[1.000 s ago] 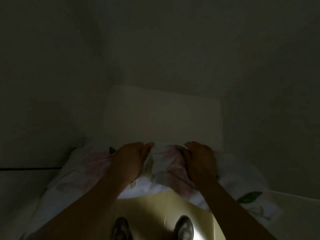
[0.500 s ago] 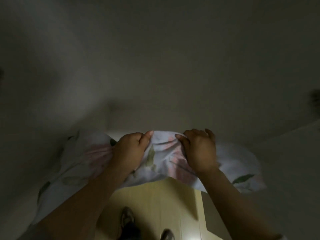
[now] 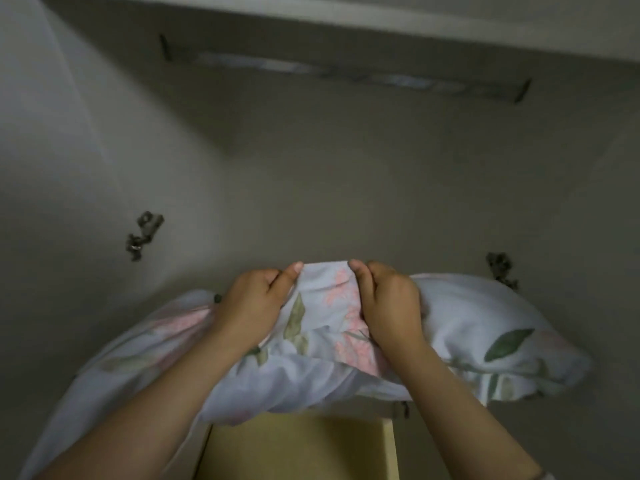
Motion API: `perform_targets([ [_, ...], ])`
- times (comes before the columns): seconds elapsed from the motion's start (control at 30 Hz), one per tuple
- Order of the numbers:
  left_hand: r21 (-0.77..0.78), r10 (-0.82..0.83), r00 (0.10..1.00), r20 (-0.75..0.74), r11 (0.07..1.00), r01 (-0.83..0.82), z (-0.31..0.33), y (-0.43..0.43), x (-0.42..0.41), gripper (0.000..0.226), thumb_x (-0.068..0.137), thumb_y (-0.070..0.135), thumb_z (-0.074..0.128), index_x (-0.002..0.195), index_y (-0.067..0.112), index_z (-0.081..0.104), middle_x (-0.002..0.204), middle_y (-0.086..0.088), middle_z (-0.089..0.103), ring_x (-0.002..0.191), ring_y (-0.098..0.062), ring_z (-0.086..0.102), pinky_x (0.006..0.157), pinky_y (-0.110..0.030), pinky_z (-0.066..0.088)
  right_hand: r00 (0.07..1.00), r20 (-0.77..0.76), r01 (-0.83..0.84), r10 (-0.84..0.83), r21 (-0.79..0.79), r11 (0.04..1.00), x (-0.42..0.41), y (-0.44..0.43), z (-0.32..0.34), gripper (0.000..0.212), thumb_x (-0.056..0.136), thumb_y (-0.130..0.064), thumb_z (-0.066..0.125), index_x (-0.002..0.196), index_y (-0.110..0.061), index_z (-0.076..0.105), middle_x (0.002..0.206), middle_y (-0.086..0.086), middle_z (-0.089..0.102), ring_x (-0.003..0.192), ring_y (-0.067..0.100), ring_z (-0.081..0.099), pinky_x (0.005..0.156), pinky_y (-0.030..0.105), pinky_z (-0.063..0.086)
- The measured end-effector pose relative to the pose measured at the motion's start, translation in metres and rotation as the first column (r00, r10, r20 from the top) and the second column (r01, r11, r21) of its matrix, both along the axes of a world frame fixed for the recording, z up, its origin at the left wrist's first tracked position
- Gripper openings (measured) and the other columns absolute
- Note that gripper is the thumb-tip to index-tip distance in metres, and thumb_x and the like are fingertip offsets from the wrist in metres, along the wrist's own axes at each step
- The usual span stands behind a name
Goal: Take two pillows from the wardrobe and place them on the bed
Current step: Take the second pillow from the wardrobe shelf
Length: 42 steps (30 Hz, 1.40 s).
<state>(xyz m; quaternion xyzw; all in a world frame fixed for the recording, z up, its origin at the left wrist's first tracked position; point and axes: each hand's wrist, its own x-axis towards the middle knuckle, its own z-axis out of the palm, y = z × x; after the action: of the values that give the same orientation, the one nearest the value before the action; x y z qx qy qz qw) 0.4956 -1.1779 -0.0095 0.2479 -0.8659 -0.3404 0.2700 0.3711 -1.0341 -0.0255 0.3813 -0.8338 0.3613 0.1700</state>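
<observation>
The pillow [image 3: 467,327] has been lifted higher than a moment ago and the view is now lighter, so it seems to be nearly taken out of the wardrobe [image 3: 311,168]. The pillow is held in the air in front of the wardrobe, above the yellow floor [image 3: 294,448], with its top edge gripped by the left hand [image 3: 254,303] and the right hand [image 3: 389,299], fingers curled tight into the cloth. It is soft and puffy, and its white cloth is printed with pink flowers and green leaves and is bunched into folds
</observation>
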Motion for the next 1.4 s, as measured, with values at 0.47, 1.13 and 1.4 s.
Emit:
perform_targets([
  [0.47, -0.226, 0.18, 0.971, -0.154, 0.951, -0.212, 0.075, -0.043, 0.117, 0.05, 0.094, 0.04, 0.044, 0.053, 0.012, 0.038, 0.048, 0.0, 0.041, 0.048, -0.013, 0.04, 0.049, -0.018, 0.029, 0.968, -0.077, -0.248, 0.237, -0.191, 0.95, 0.074, -0.062, 0.09, 0.051, 0.09, -0.041, 0.042, 0.045, -0.024, 0.025, 0.05, 0.016, 0.057, 0.052, 0.032, 0.056, 0.052, 0.033, 0.037],
  [1.13, -0.146, 0.7, 0.67, -0.246, 0.657, -0.74, 0.062, -0.051, 0.287, 0.018, 0.088, 0.026, 0.056, 0.073, 0.017, 0.06, 0.065, 0.001, 0.061, 0.06, -0.011, 0.055, 0.053, -0.025, 0.036, 0.741, -0.113, -0.65, 0.662, 0.126, 0.749, 0.177, -0.152, 0.06, 0.055, 0.089, -0.04, 0.045, 0.043, -0.016, 0.026, 0.046, 0.007, 0.05, 0.053, 0.028, 0.054, 0.053, 0.032, 0.032],
  [1.4, -0.046, 0.764, 0.552, -0.334, 0.571, -0.819, 0.071, -0.057, 0.327, 0.017, 0.081, 0.028, 0.067, 0.092, 0.017, 0.061, 0.089, 0.001, 0.063, 0.08, -0.015, 0.059, 0.068, -0.021, 0.044, 0.663, -0.124, -0.723, 0.739, 0.151, 0.674, 0.215, -0.173, 0.057, 0.053, 0.087, -0.043, 0.041, 0.043, -0.017, 0.027, 0.046, 0.002, 0.05, 0.048, 0.018, 0.05, 0.052, 0.028, 0.026],
])
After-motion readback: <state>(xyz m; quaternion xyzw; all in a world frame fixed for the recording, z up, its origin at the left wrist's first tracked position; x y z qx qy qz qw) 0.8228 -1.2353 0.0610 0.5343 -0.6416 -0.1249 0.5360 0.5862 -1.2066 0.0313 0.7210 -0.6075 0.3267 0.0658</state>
